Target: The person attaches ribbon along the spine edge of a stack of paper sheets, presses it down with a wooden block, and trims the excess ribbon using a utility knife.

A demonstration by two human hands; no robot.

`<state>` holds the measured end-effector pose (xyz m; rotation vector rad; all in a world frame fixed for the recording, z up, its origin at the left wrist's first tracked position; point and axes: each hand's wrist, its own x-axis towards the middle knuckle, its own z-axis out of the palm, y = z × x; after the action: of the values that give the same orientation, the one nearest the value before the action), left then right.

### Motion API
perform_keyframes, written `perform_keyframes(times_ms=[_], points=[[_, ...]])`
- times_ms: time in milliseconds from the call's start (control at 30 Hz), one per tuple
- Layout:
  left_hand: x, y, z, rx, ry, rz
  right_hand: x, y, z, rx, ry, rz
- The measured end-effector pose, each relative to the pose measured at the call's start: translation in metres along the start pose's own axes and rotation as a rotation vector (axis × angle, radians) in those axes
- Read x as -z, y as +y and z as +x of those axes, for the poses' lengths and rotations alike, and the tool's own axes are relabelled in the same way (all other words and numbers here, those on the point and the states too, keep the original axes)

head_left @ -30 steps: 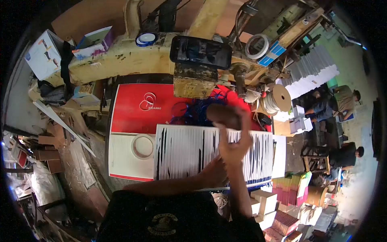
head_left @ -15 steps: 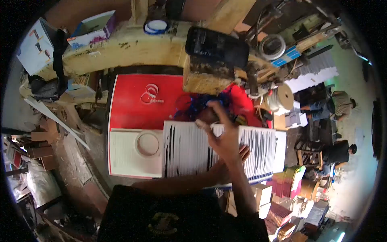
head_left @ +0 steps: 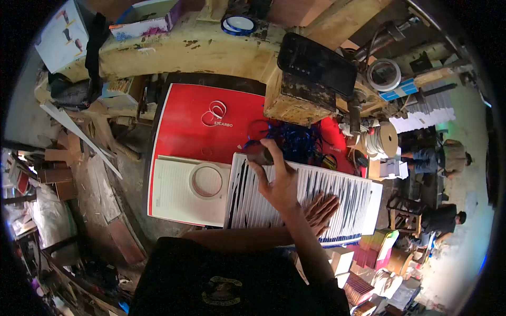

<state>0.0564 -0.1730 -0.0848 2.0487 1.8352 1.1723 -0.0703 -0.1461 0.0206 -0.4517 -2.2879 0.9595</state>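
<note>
A wide stack of white strips with dark gaps (head_left: 253, 195) lies in front of me. My left hand (head_left: 321, 213) rests on its right part with fingers spread, its forearm passing under my right one. My right hand (head_left: 279, 181) is curled round a dark brown rounded block (head_left: 258, 154) at the stack's upper left edge. Behind the stack is a tangle of blue ribbon-like strips (head_left: 298, 139) on a red printed sheet (head_left: 184, 116). A roll of pale tape (head_left: 206, 180) lies on lined cream sheets (head_left: 171, 184) to the left.
A phone (head_left: 316, 63) sits on a wooden block (head_left: 298, 100) beyond the stack. A worn beam (head_left: 184, 55) carries blue tape (head_left: 238, 25) and an open box (head_left: 145, 21). A cord spool (head_left: 387, 139) stands right. Two people (head_left: 453, 158) are farther right.
My right hand has moved left across the stack with the brown block. My left hand now lies spread farther right on the strips. The camera view has shifted too.
</note>
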Motion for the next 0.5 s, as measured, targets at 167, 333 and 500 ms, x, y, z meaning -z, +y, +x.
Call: perform_keyframes(times_ms=[167, 333, 500], points=[[0.013, -0.003, 0.009, -0.008, -0.064, 0.079, 0.004, -0.024, 0.017, 0.043, 0.119, 0.066], [-0.002, -0.006, 0.004, -0.052, -0.008, -0.023, 0.0, -0.024, 0.028, 0.07, -0.039, 0.035], [0.014, -0.002, 0.005, -0.061, -0.104, 0.038, -0.036, -0.013, 0.016, 0.16, -0.066, -0.055]])
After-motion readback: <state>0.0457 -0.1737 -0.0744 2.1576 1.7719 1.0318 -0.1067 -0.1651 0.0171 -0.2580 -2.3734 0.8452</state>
